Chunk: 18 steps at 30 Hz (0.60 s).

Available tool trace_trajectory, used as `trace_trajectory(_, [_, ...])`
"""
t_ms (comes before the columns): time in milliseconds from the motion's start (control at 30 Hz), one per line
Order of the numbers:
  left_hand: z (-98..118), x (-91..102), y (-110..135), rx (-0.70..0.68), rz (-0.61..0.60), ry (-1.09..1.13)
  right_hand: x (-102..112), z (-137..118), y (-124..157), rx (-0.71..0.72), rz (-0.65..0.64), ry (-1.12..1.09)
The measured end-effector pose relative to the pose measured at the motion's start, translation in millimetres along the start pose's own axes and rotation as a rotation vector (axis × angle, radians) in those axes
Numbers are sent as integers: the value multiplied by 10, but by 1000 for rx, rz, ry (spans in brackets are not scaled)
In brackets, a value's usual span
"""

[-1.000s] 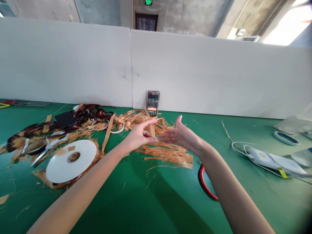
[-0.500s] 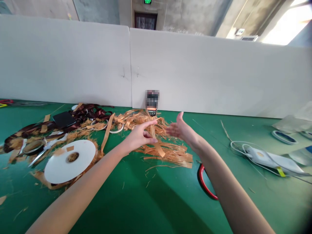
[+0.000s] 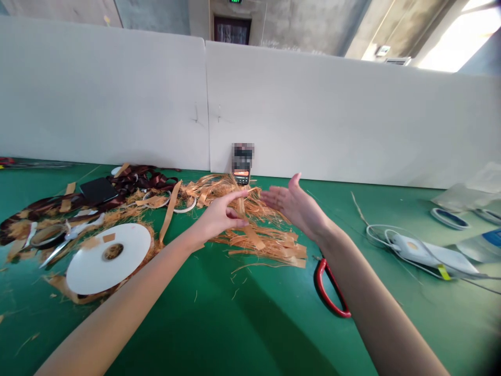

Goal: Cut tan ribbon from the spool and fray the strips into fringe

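Note:
My left hand (image 3: 221,215) is raised over the green table (image 3: 242,324), thumb and fingers pinched on an orange ribbon strip (image 3: 249,232) that hangs down toward a heap of frayed orange ribbon scraps (image 3: 270,243). My right hand (image 3: 294,204) hovers just to the right of it, palm turned inward, fingers stretched out and holding nothing. The two hands are a short gap apart.
A white ribbon spool (image 3: 107,257) lies flat at the left, beside dark brown ribbon (image 3: 136,180), tape rings and scissors (image 3: 58,249). A red handle (image 3: 331,290) lies under my right forearm. A phone (image 3: 242,166) leans on the white partition (image 3: 313,115). A white device with cables (image 3: 420,250) sits at the right.
My right hand has lifted and drawn slightly away from the left. The strip now hangs from my left hand alone. The view has tilted a little.

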<state>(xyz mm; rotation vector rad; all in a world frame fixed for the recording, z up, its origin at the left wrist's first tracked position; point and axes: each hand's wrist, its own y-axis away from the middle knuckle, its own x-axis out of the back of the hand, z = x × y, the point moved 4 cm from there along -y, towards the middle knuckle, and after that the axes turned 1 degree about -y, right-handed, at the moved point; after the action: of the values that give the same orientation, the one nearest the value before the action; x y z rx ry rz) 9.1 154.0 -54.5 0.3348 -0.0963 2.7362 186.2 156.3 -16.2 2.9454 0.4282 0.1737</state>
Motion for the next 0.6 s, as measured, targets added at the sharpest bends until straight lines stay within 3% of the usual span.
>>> trace_trajectory(67, [-20,-31,-7,2,-2,5,-63,-116,50,151,-112,-176])
trace_trajectory(100, [-25,-40,-7,3,-1,4,-112,-147,97,142,-256,-226])
trace_trajectory(167, [-23,-36,0,4,6,-4,-231,-100,239,-86,-669,-164])
trace_trajectory(200, [-16,-26,7,4,9,-9,-247,-36,302,-233,-795,-71])
trace_trajectory(233, [-8,-15,15,5,10,-16,-228,33,321,-341,-812,24])
trace_trajectory(267, [-2,-4,23,8,8,-23,-187,93,287,-392,-720,103])
trace_trajectory(300, [3,2,28,12,5,-28,-125,134,208,-380,-522,149])
trace_trajectory(367, [3,1,32,21,-3,-37,-22,148,51,-227,-122,143])
trace_trajectory(400, [-1,-8,29,24,-6,-37,-3,131,0,-128,8,112])
trace_trajectory(467, [-11,-31,17,22,-3,-31,-4,53,-31,66,148,34])
trace_trajectory(533, [-17,-50,6,15,2,-20,-36,-57,27,196,114,-69])
trace_trajectory(567, [-17,-53,3,12,5,-16,-71,-100,75,198,4,-109])
trace_trajectory(600, [-13,-51,3,10,9,-13,-133,-118,135,138,-200,-136])
